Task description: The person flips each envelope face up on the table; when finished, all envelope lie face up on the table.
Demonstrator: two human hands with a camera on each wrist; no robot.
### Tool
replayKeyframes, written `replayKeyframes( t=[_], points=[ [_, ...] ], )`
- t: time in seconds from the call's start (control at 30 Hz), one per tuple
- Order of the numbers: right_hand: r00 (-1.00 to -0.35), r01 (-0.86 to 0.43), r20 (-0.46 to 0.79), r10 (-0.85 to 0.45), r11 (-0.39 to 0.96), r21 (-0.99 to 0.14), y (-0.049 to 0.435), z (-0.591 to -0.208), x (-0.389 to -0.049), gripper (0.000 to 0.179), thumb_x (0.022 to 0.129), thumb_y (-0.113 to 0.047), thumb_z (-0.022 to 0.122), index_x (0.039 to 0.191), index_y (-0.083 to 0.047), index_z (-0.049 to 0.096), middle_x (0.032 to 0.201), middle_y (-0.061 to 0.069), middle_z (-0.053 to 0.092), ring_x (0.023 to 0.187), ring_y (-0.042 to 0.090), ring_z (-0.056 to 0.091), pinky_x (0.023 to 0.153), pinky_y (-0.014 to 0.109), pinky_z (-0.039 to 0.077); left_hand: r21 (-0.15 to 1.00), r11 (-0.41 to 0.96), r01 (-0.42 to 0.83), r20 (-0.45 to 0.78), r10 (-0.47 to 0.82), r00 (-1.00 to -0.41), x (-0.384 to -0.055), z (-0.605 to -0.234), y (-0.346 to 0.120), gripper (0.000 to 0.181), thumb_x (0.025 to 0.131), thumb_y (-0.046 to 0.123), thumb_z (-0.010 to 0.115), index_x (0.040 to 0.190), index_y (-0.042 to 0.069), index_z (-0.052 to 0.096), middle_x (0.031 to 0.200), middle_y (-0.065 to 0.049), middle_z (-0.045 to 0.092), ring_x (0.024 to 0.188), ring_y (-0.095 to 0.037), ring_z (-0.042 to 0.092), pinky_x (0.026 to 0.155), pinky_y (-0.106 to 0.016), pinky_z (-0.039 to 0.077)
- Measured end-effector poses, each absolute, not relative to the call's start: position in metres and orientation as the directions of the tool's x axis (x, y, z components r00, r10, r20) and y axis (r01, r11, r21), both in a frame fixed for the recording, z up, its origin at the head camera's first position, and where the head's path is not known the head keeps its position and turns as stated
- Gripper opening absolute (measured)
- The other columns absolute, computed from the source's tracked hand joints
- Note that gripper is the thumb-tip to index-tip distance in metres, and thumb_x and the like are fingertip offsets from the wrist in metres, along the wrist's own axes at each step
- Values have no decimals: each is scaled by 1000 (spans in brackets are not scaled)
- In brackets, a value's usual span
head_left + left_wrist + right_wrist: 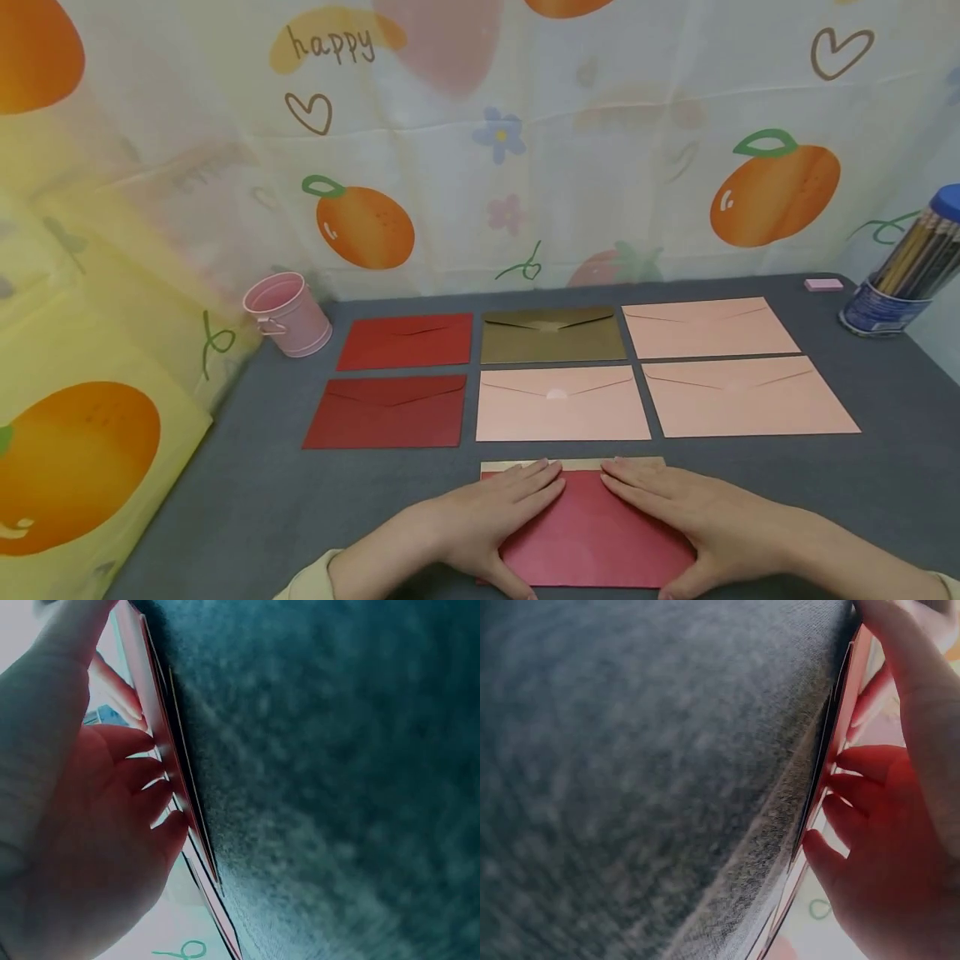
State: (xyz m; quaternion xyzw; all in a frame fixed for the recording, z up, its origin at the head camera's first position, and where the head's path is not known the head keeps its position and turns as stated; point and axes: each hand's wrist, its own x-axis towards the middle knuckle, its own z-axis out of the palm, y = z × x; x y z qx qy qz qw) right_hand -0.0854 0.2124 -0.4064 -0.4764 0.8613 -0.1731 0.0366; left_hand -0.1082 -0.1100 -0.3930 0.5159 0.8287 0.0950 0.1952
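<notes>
Both hands rest on a small stack of envelopes at the near middle of the dark table. The top one is a pinkish-red envelope (592, 533), and a pale gold edge (585, 464) sticks out behind it. My left hand (483, 517) lies over its left part, fingers extended towards the middle, thumb near the front edge. Mirroring it, my right hand (701, 512) covers the right part with straight fingers. In the left wrist view, fingertips (176, 821) touch the upper face of the stack (169, 742). Fingertips (814, 840) do likewise in the right wrist view.
Beyond the stack lie two rows: a red envelope (405, 342), dark red envelope (390, 417), olive-gold envelope (555, 342) and several pink envelopes (562, 417). A pink bucket (288, 317) stands back left; a pencil holder (885, 304) and pink eraser (823, 285) are back right.
</notes>
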Motion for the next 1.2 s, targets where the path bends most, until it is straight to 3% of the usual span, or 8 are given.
replayKeyframes(
  t=[0.2,0.43,0.6,0.77,0.97,1.2],
  points=[
    [-559,-792,76,-826,504,-346,211,-401,-86,95,80,-69,63,155,-21,29,157,-3,31,138,17,38,93,45,50,373,461,805,-237,886,-398,-110,-389,-111,96,84,60,65,156,13,22,162,-2,14,148,-14,11,113,-28,25],
    [-594,-656,-36,-804,510,-557,216,-387,-91,69,88,-51,64,149,-33,39,151,-9,40,130,16,47,89,41,52,530,440,725,-192,895,-403,-120,-383,-117,75,87,52,61,151,19,38,155,4,32,140,-10,32,103,-28,40],
    [-581,-675,118,-805,395,-624,222,-381,-99,48,91,-31,67,137,-29,56,133,-8,59,117,12,58,88,37,53,659,343,670,-38,904,-426,-126,-376,-125,51,91,39,62,138,18,57,137,7,55,123,-2,51,99,-24,43],
    [-589,-688,292,-754,279,-670,226,-384,-106,35,90,-12,71,124,-19,67,114,-5,70,100,9,66,81,23,53,761,206,615,160,860,-485,-128,-368,-133,29,90,22,69,117,13,72,111,8,70,98,2,64,82,-22,53],
    [-626,-694,398,-671,247,-676,226,-388,-110,29,87,0,71,111,-15,73,97,-2,73,79,7,67,67,15,51,808,116,578,302,760,-575,-132,-365,-142,16,88,9,72,104,9,76,95,4,74,83,-5,70,72,-30,57],
    [-689,-639,385,-614,263,-723,227,-388,-111,23,86,0,71,104,-13,74,91,-1,74,71,10,66,61,18,51,793,226,566,292,673,-679,-135,-368,-152,17,87,14,75,103,13,77,93,8,74,72,-7,65,55,-23,49]
  ],
)
